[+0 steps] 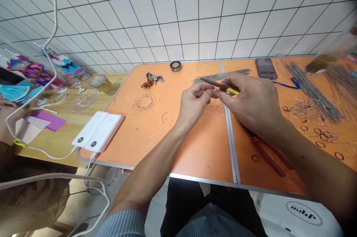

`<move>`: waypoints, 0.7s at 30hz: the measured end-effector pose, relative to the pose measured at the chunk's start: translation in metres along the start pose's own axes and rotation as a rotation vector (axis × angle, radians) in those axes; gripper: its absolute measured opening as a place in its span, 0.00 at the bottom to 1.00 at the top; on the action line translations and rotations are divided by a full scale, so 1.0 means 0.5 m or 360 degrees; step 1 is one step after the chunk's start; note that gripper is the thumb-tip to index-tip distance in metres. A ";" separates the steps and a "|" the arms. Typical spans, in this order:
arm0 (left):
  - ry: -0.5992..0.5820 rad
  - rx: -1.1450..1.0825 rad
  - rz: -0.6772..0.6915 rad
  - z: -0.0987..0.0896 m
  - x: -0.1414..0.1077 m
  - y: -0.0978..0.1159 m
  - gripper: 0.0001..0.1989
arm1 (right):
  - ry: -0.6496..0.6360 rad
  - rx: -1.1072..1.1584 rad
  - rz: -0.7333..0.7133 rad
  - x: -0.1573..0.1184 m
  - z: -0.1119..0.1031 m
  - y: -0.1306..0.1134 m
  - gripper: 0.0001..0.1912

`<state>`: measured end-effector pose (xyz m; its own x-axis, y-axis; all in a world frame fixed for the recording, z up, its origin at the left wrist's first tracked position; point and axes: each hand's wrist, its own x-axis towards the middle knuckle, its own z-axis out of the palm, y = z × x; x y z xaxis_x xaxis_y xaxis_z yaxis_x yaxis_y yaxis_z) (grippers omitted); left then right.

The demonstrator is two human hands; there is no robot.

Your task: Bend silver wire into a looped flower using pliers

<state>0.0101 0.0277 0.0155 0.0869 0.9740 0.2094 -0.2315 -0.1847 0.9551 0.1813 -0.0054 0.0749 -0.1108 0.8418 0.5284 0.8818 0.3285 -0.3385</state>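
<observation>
My right hand [252,95] grips a slim tool [214,83] with a yellow handle and a dark, tapering tip that points left; its exact kind is unclear. Beside it, my left hand [195,101] is closed, thumb and fingertips pinched together right under the tool's tip. Whatever sits in that pinch is too small and covered to name. Thin wire pieces [213,109] show partly below the fingers. Behind both hands lies a bundle of straight metal wires [235,74]. Red-handled pliers [267,157] rest under my right forearm, their head hidden.
On the orange table lie a looped wire ring [144,102], keys [152,80], a tape roll [175,66], a phone [266,68], more wires [315,92] and several dark rings [320,144]. White power banks [97,131] straddle the left edge. Another person's hand [13,116] is far left.
</observation>
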 end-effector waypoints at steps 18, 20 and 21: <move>-0.0149 -0.0290 -0.0164 0.004 -0.004 -0.011 0.13 | -0.0078 0.0224 0.0327 0.005 0.017 -0.020 0.05; -0.0125 -0.0329 -0.0186 0.006 -0.005 -0.008 0.16 | -0.0067 0.0255 0.0335 0.005 0.018 -0.021 0.05; -0.0119 -0.0338 -0.0194 0.007 -0.005 -0.007 0.18 | -0.0058 0.0265 0.0334 0.004 0.019 -0.021 0.05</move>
<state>0.0138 0.0253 0.0125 0.1962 0.9735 0.1176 -0.4128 -0.0268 0.9104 0.1675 -0.0028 0.0721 0.0472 0.9128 0.4057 0.8000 0.2086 -0.5625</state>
